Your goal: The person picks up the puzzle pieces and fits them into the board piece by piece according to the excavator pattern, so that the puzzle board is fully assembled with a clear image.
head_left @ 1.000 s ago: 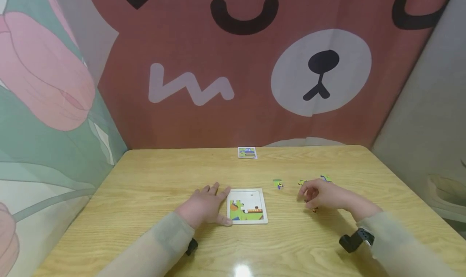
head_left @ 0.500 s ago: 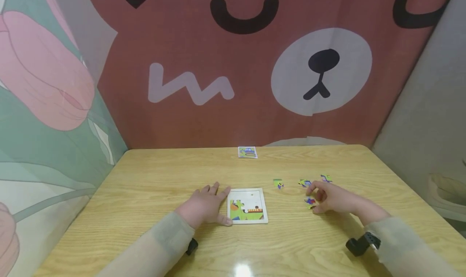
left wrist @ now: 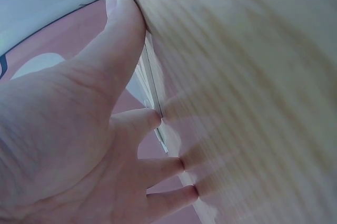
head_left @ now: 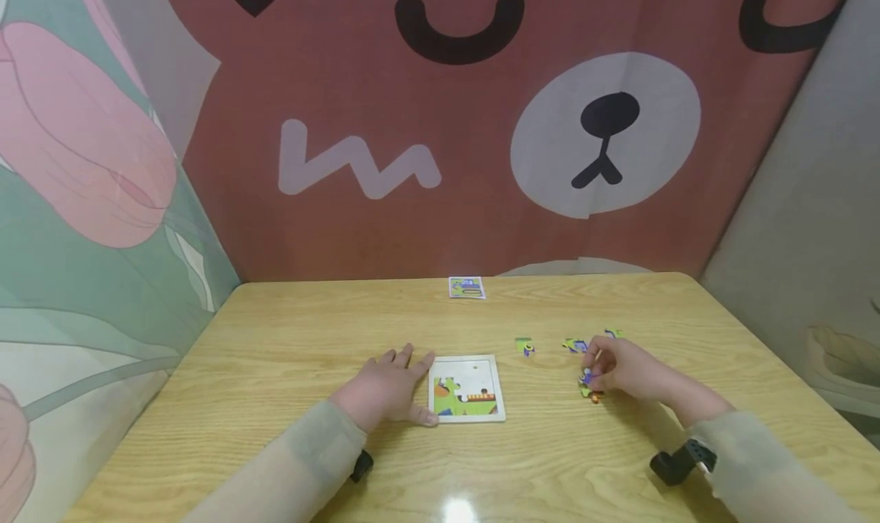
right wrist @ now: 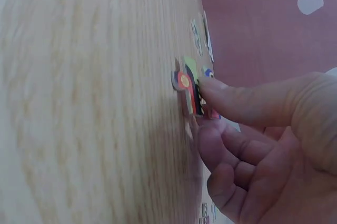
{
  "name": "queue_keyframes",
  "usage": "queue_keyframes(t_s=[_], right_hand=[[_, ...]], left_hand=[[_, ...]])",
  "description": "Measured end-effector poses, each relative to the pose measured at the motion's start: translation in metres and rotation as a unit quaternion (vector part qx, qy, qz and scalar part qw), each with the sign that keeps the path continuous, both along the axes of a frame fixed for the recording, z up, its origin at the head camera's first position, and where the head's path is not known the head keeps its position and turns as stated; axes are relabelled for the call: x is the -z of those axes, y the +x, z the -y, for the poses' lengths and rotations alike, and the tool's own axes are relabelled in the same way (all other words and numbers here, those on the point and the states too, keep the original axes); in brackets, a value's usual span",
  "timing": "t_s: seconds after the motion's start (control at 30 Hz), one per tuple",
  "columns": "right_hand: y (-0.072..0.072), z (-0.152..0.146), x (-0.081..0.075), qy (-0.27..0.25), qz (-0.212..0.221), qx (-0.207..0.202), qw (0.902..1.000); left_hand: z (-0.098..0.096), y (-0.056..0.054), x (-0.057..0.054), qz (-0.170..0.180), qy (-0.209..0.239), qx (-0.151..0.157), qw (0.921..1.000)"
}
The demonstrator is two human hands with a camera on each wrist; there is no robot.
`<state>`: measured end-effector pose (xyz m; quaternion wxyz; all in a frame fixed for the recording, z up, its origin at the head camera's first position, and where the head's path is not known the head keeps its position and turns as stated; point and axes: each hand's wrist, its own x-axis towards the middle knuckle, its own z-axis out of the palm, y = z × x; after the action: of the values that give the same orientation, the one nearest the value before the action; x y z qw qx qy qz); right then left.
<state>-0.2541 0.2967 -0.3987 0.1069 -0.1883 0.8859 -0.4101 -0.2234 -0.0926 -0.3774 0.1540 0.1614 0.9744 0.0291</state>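
My left hand (head_left: 386, 389) lies with fingers spread on the table, thumb and index finger at the left edge of a white square puzzle tray (head_left: 501, 389). In the left wrist view its thumb (left wrist: 124, 19) is extended along that edge. A partly assembled green picture fills the tray's lower part; its upper part shows white. To the right, my right hand (head_left: 622, 366) pinches a colourful jigsaw piece (head_left: 586, 392) between thumb and curled fingers. The right wrist view shows this jigsaw piece (right wrist: 187, 84) with red, black and green print, tilted close over the wood, its far side hidden by the thumb.
Loose jigsaw pieces lie beyond the tray: one with green print (head_left: 524, 346), another piece (head_left: 574, 345) near the right fingers, and one (head_left: 613, 333) partly behind the hand. A small picture card (head_left: 467, 288) lies at the table's (head_left: 330, 317) back edge, before a bear-patterned curtain (head_left: 344, 233).
The right hand first covered the jigsaw piece, shifted right to uncover it, then closed finger and thumb on it; the piece has turned. My left hand and the tray stay in place.
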Motion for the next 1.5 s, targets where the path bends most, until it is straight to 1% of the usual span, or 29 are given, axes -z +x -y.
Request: queue_keyframes(t_s=[0.1,0.23,0.37,0.47,0.63,0.77,0.83,0.93,1.03,1.1,1.3,1.5], right_hand=[[-0.001,0.002,-0.001,0.003,-0.016,0.012,0.9998],[-0.004,0.007,-0.004,0.002,-0.05,0.032,0.9982],[-0.007,0.018,-0.011,-0.037,-0.022,0.04,0.9983],[-0.007,0.034,-0.019,-0.064,0.007,0.024,0.9976],[-0.009,0.07,-0.029,-0.065,0.011,-0.016,0.9977],[-0.012,0.101,-0.032,-0.073,0.014,-0.035,0.9967],[-0.014,0.117,-0.031,-0.083,0.018,-0.036,0.9957],[-0.016,0.138,-0.027,-0.095,0.028,-0.023,0.9949],[-0.017,0.155,-0.02,-0.099,0.034,-0.014,0.9945],[-0.017,0.163,-0.014,-0.094,0.035,-0.017,0.9948],[-0.017,0.173,0.0,-0.088,0.05,-0.027,0.9945],[-0.014,0.173,0.002,-0.066,0.029,-0.036,0.9967]], left_hand=[[0.0,0.0,0.0,0.001,0.001,0.0,1.0],[0.001,0.0,0.0,0.002,0.001,-0.001,1.0],[0.001,0.0,0.0,0.0,0.001,0.002,1.0],[0.002,-0.001,0.001,-0.002,0.003,0.005,1.0],[0.003,-0.001,0.003,-0.003,0.003,0.007,1.0],[0.003,-0.001,0.003,-0.003,0.004,0.006,1.0],[0.003,-0.002,0.003,-0.003,0.004,0.006,1.0],[0.003,-0.002,0.003,-0.004,0.004,0.004,1.0],[0.003,-0.002,0.004,-0.006,0.002,0.002,1.0],[0.002,-0.003,0.004,-0.007,0.001,0.001,1.0],[0.002,-0.002,0.003,-0.007,0.0,0.003,1.0],[0.002,-0.004,0.003,-0.019,-0.011,0.01,0.9997]])
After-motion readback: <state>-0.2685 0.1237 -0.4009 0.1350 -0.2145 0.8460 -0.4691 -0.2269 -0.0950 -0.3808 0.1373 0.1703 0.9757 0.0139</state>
